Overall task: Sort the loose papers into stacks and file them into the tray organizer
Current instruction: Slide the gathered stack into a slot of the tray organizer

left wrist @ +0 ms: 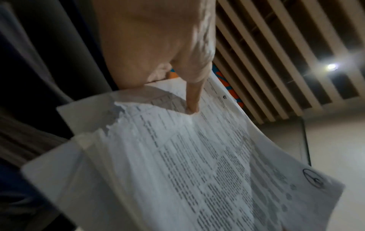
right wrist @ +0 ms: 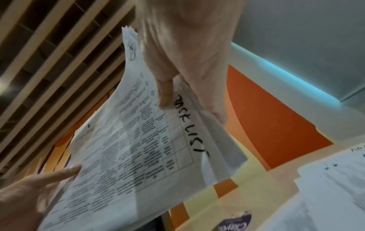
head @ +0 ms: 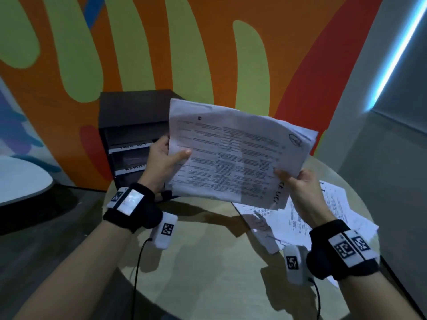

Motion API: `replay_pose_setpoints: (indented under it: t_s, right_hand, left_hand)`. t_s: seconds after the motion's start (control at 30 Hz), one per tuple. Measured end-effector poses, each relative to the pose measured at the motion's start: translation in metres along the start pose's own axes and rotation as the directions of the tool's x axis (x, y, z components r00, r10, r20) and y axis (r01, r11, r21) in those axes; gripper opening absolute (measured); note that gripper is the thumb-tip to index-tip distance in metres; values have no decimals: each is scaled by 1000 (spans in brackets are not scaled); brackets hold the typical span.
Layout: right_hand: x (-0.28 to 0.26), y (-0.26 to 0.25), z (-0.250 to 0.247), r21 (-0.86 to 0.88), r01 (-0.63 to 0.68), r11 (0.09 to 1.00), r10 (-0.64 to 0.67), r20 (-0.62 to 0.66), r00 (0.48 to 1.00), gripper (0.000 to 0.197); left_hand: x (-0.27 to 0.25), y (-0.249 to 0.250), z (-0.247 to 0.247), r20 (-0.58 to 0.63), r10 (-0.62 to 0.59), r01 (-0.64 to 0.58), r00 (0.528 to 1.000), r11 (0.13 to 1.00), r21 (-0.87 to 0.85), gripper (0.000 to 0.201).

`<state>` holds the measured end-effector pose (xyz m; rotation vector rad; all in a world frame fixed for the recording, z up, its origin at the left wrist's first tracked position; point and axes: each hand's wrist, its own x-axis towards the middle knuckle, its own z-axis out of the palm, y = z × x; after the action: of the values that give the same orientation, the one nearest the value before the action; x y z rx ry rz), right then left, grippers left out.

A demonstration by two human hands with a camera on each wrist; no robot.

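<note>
both hands lift a sheaf of white printed papers (head: pixel 233 155) above the round pale table (head: pixel 208 262): left hand (head: pixel 161 162) and right hand (head: pixel 300 188) each pinch an edge, thumbs on top. loose white sheets (head: pixel 335 218) lie beneath; beyond stands the dark brown tray organizer (head: pixel 129 135).

Creased white paper sheets (head: pixel 231 155) (printed, matt), glossy pale tabletop (head: pixel 208 262), dark matt tray organizer (head: pixel 129 125)
</note>
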<state>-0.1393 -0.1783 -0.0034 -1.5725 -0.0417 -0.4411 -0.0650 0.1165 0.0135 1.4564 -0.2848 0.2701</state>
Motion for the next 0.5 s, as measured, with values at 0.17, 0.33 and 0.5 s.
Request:
replay_pose_setpoints:
  t_s: [0.17,0.33,0.5]
  right_hand:
    - [-5,31,11,-61,-83,995,84,17,996,27]
    - [-16,44,24,-219,-196,956,221,97,970,20]
    - [-10,31,31,-218,-265,939,286,72,955,11]
  left_hand:
    - [-10,-24,-24,123,-165,152,979,982,111,34]
    - [-15,-57,-29,142,-241,212,960,957,197,26]
    - [1,-29,-31,-69,195,-116,978,794,596,52]
